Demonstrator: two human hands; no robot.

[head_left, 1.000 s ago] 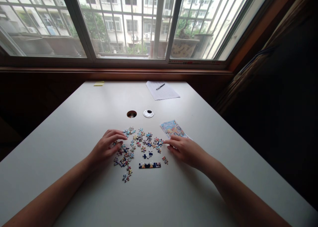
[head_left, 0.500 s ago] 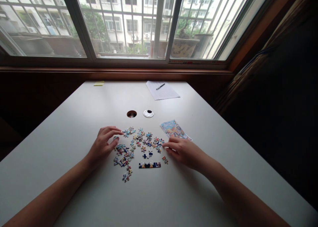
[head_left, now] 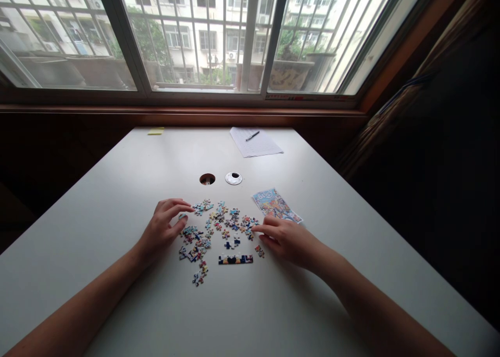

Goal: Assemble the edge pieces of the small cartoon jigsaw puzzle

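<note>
Several small colourful puzzle pieces lie scattered on the white table between my hands. A short joined strip of pieces lies nearest to me. My left hand rests at the left edge of the scatter, fingers curled over a few pieces, holding nothing I can see. My right hand lies flat at the right edge, its fingertips touching loose pieces. A printed picture card sits just beyond my right hand.
A round cable hole and its white cap lie beyond the pieces. Farther back are a sheet of paper with a pen and a yellow sticky note. A window sill runs behind; a dark curtain hangs at right.
My left hand drew back to the left, off the middle of the pieces. My right hand slid slightly left toward the scatter.
</note>
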